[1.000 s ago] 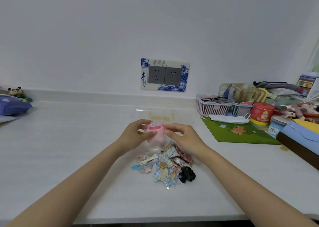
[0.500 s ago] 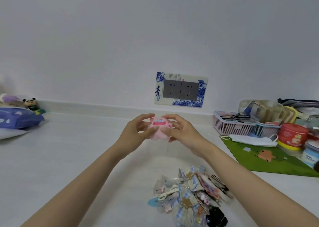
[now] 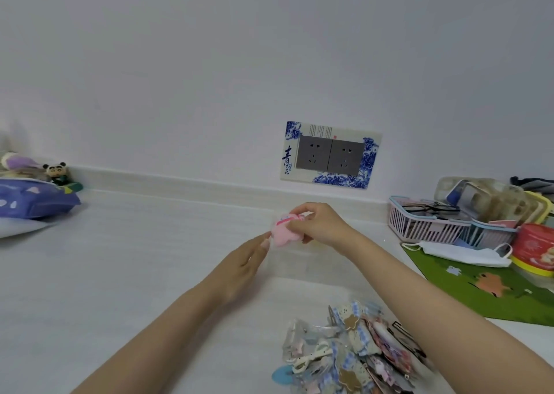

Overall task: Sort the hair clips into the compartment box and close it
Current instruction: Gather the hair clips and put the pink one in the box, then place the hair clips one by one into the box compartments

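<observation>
Home setting. White countertop (image 3: 120,273) against plain wall; decorated double socket plate (image 3: 329,155) far centre. Right: pink basket (image 3: 419,225) of oddments, face mask (image 3: 467,254), tins. Left: small panda figurine (image 3: 55,170).

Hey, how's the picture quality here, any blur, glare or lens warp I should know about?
Head view: even, soft light with faint shadows and no strong glare; the left hand and the pink plush clip in the right hand look motion-smeared; the clip pile is soft at its right edge; the counter's back edge bows, showing wide-angle distortion.
</observation>
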`<act>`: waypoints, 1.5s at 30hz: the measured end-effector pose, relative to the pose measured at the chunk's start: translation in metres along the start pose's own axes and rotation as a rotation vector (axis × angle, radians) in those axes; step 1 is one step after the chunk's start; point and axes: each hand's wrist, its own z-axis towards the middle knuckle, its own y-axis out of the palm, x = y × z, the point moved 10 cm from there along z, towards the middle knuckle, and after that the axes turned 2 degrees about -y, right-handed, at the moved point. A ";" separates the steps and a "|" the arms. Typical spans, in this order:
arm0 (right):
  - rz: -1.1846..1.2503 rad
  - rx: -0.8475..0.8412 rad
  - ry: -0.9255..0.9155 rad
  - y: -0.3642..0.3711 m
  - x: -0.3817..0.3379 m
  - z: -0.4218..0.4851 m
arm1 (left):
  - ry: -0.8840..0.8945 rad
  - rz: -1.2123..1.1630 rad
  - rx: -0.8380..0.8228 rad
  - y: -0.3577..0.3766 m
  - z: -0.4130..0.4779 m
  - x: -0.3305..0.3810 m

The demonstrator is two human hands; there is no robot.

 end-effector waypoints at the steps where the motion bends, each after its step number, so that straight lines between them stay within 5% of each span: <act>1: -0.050 0.000 -0.002 0.000 -0.003 0.002 | 0.008 0.012 -0.005 0.001 0.000 -0.001; 9: -0.351 -0.032 -0.123 0.002 -0.017 0.004 | -0.006 0.117 0.046 0.003 0.003 -0.004; 18: -0.339 -0.211 -0.165 0.021 0.011 -0.021 | 0.034 0.254 0.063 0.003 0.004 0.000; 25: -0.436 -0.188 -0.196 0.018 0.019 -0.030 | 0.103 0.406 0.042 0.009 0.005 -0.002; 32: -0.153 -0.017 -0.295 -0.040 -0.009 -0.086 | 0.233 0.348 0.157 0.000 -0.019 0.055; 39: -0.315 -0.230 0.004 -0.042 0.060 -0.136 | 0.023 0.342 -0.295 0.086 -0.021 0.052; 45: -0.428 -0.269 0.069 -0.036 0.086 -0.140 | -0.058 0.202 -0.328 0.102 -0.027 0.045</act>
